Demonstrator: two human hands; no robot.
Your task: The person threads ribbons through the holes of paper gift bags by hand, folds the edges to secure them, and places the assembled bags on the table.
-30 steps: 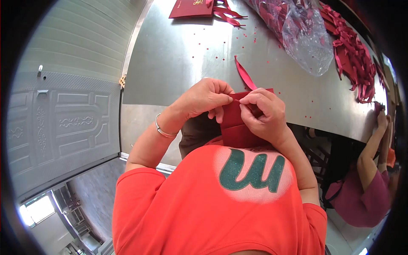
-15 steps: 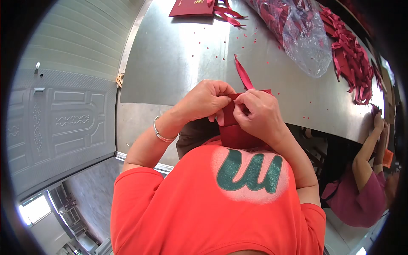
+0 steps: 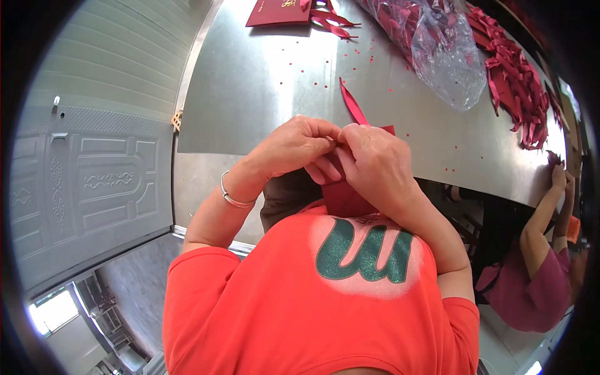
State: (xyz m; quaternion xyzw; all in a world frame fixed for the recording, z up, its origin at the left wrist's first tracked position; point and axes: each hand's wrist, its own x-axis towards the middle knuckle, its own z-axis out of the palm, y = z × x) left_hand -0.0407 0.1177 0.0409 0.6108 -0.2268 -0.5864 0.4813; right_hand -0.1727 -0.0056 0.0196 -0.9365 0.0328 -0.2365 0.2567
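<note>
A dark red bag point(image 3: 344, 199) stands upright against my shirt at the table's near edge. My left hand point(image 3: 299, 149), with a bangle at the wrist, pinches the bag's upper edge from the left side. Close against it, my right hand point(image 3: 380, 164) is closed at the same edge, fingertips together and partly hidden. A pink-red ribbon point(image 3: 354, 102) sticks up beyond my right hand and lies over the metal table point(image 3: 237, 94). Whatever is between the fingertips is too small to make out.
Another red bag point(image 3: 279, 12) with ribbons lies at the far edge. A clear plastic bag point(image 3: 447, 62) and a heap of red ribbons point(image 3: 517, 94) are at the right. Small red dots are scattered about. A co-worker point(image 3: 531, 287) works at the right edge.
My fingertips have come closer together at the bag's top edge, with my right hand turned further over it. The view has shifted slightly.
</note>
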